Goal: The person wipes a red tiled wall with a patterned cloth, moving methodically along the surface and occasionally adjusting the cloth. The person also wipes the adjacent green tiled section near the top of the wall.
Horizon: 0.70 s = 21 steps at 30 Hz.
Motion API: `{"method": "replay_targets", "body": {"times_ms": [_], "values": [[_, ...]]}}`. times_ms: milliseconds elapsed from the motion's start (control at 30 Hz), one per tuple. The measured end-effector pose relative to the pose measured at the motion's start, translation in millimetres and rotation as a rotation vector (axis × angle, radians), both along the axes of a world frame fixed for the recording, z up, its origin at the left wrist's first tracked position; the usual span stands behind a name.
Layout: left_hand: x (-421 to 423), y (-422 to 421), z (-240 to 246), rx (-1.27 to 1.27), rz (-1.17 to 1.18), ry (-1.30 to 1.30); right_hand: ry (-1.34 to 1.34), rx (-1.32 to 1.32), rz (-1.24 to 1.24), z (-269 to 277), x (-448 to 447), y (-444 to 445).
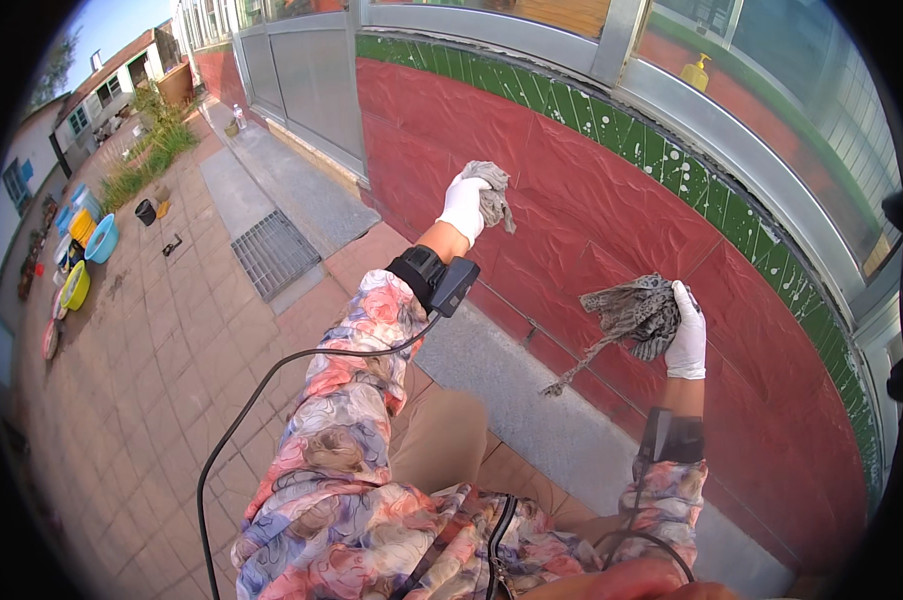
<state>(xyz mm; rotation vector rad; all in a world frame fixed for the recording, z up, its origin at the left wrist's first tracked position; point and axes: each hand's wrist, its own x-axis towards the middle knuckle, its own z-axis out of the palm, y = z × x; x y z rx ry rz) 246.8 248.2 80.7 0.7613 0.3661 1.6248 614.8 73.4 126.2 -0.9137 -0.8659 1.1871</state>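
My left hand point(464, 204), in a white glove, grips a crumpled grey cloth point(496, 196) against the upper part of the red tiled wall point(549, 247). Lower and to the right, my right hand point(686, 330), gloved in white too, has a larger dark patterned rag point(631, 315) in its grasp. A twisted end of that rag hangs down to the left, over the wall's lower part. Above both hands runs a band of green tiles point(631, 142) speckled with white, below the metal window frame point(691, 105). The fingertips of both hands are partly hidden by the cloths.
A grey stone ledge point(526, 397) runs along the wall's foot. A metal floor grate point(275, 251) lies in the paving at left. Farther off are coloured basins point(102, 238), buckets and a black pot point(145, 212). A yellow pump bottle point(695, 73) shows behind the window glass. Cables trail from both wrists.
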Motion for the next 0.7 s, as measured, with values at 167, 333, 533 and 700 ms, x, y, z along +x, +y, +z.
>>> {"method": "replay_targets", "body": {"times_ms": [167, 333, 533, 700], "values": [[-107.9, 137.5, 99.3, 0.152, 0.52, -0.117, -0.186, 0.09, -0.027, 29.4, -1.2, 38.3], [-107.0, 204.2, 169.9, 0.048, 1.222, 0.703, -0.322, 0.115, -0.185, 40.2, 21.2, 74.1], [-37.2, 200.8, 146.6, 0.321, 1.493, 1.342, -0.164, 0.069, -0.279, 30.3, 43.0, 99.2], [1.7, 160.5, 158.8, 0.464, 1.4, 1.473, -0.158, 0.095, -0.242, 22.6, 47.0, 99.8]]}}
